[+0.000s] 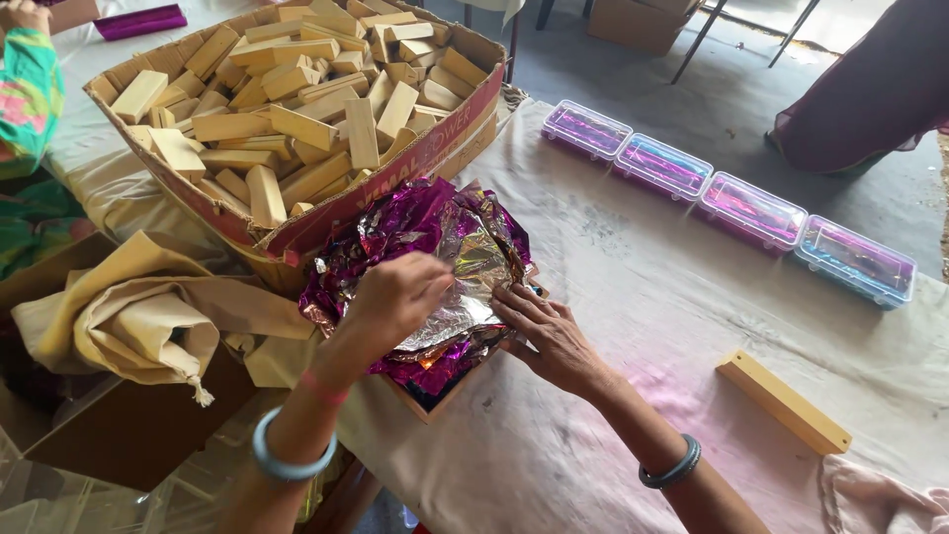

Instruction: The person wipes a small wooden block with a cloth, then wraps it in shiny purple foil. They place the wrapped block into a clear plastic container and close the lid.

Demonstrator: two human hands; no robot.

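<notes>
While foil (450,262) hides the tray (435,400) | left hand (395,297) grip pinches foil | right hand (549,336) apparently flat, open.

Brown carton (435,148) beside clear cases (751,210)

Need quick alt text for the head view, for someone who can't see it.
Both hands, left hand and right hand, press on a crumpled stack of purple and silver foil sheets on a cloth-covered table. Behind is a cardboard box of wooden blocks; four clear plastic cases line the right.
</notes>
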